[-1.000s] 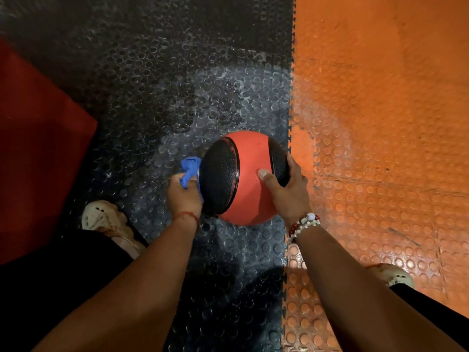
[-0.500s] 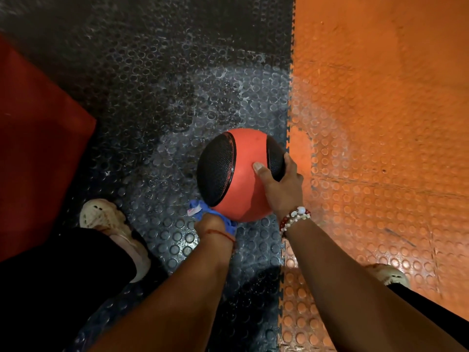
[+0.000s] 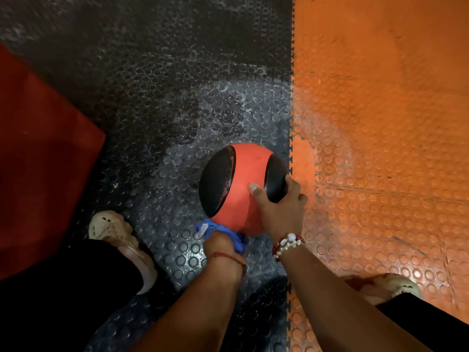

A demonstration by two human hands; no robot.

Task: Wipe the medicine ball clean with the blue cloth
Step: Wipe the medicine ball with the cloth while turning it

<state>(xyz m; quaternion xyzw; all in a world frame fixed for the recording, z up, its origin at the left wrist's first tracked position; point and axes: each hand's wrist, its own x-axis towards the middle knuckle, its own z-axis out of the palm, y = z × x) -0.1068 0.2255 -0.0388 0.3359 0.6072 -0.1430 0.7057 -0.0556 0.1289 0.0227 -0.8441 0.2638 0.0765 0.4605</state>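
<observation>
down low, the medicine ball (image 3: 250,189) sits over the black studded mat (image 3: 157,123), just beside the jagged seam with the orange mat (image 3: 380,148). whether it rests on the floor or is held just off it cannot be told, as its underside is out of sight. it shows a red band between two black textured panels; the right-hand panel is partly covered.

the right hand (image 3: 281,212) clasps the ball from the near right, thumb laid on the red band and fingers curved round the black panel; most of those fingers pass behind the ball's curve. a bead bracelet (image 3: 288,243) circles that wrist.

the left hand (image 3: 220,243) is tucked at the ball's lower near edge with the blue cloth (image 3: 234,235) bunched in its grasp and pressed to the red surface. only the back of this hand shows; its fingers are buried in the cloth and under the ball. a red thread (image 3: 228,256) rings the wrist.

a red pad (image 3: 38,161) is cut off by the left edge. the left shoe (image 3: 111,229) is half hidden by a dark trouser leg, and the right shoe (image 3: 396,285) peeks out beyond the right forearm. the far mat is dim and smeared.
</observation>
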